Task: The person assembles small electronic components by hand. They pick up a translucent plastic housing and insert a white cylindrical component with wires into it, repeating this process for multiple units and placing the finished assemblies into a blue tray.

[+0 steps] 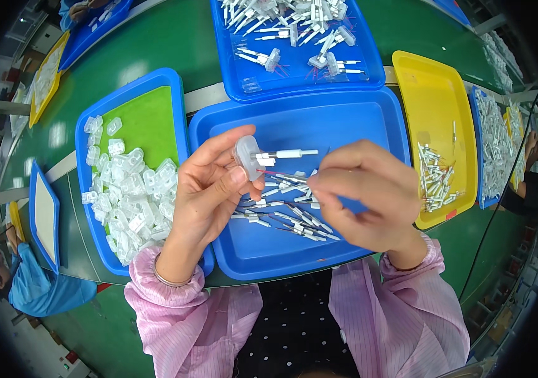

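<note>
My left hand [206,183] grips a clear plastic housing [245,156] between thumb and fingers, above the middle blue tray [307,120]. A white-sleeved rod [288,154] sticks out of the housing to the right. Thin red wires [270,172] leave the housing beneath that rod and run toward my right hand [370,189]. Thumb and index finger of the right hand are pinched together at the wires' far end; the exact grip point is partly hidden. Below both hands, several loose white-sleeved wired parts [303,228] lie in the tray.
At left, a blue tray [177,88] with a green bottom holds a heap of clear housings [131,183]. A far blue tray [294,85] carries assembled pieces [269,58]. Small white parts [436,179] lie in the yellow tray [439,82] at right. A person in blue [45,277] sits at left.
</note>
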Demonstrator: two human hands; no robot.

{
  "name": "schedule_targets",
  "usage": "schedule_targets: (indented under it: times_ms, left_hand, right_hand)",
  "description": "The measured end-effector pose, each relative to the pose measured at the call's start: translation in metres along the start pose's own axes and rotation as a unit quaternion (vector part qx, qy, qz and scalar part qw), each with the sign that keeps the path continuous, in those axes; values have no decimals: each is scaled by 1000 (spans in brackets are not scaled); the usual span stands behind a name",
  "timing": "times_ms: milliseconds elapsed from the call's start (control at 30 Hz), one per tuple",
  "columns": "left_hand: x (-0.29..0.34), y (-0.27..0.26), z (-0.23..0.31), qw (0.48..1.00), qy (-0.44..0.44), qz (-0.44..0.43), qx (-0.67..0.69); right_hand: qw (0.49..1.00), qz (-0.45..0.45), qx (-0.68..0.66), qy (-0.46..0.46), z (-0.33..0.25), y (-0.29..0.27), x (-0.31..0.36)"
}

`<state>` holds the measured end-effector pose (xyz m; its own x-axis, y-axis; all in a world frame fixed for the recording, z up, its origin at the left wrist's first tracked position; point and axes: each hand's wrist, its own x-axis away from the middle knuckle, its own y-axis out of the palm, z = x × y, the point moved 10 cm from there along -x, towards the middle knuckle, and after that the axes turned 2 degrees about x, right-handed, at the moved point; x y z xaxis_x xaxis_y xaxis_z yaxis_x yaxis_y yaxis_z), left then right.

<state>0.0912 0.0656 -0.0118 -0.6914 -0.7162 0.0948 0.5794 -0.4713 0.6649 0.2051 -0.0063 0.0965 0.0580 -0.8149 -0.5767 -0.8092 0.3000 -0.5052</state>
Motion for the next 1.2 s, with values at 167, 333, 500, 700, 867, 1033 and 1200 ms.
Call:
schedule_targets:
  times_ms: [167, 333, 500, 700, 867, 1033, 1200]
  left_hand:
    - [0, 6, 0, 1000, 15, -6, 2]
    - [4, 8, -9, 1000, -10, -14, 13]
    - [4, 3, -13, 1000, 3, 0, -7]
    - [2, 1, -19, 1000, -5, -10, 24]
    - [7, 2, -8, 995, 73, 9, -63]
    - [8, 0, -1, 981, 117, 22, -152]
    - [6, -5, 0, 990, 76, 24, -119]
  right_hand:
    - [999, -3, -35, -7, -1, 13, 6]
    - [972, 72, -171, 141, 39, 17, 18]
    - [842, 66, -421, 331, 69, 45, 34]
    - [895, 90, -349, 264, 62, 47, 33]
    - [958, 118, -194, 173, 50, 42, 33]
    - [950, 176, -185, 181, 46, 36, 39]
    - [960, 115, -213, 143, 43, 34, 28]
